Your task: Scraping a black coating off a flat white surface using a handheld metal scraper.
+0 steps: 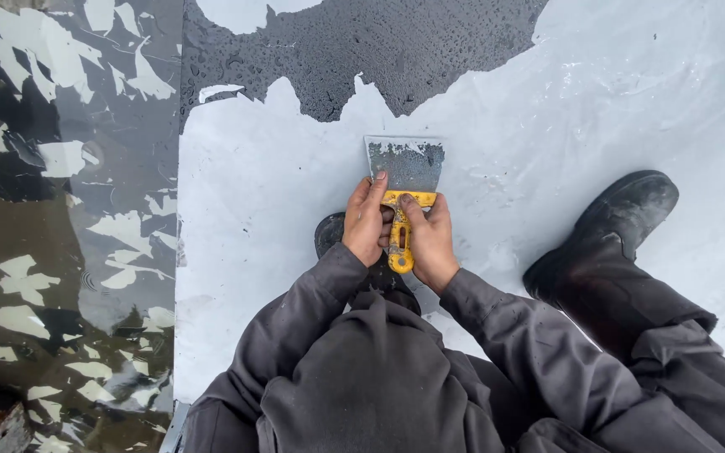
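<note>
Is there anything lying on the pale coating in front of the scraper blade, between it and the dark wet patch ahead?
Nothing visible. The scraper, held by the left hand and right hand, faces bare pale coating up to the dark wet patch. The boot sits off to the right.

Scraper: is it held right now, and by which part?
Yes. Both hands, left hand and right hand, close round the scraper at its yellow handle; the metal blade rests on the pale coating.
</note>
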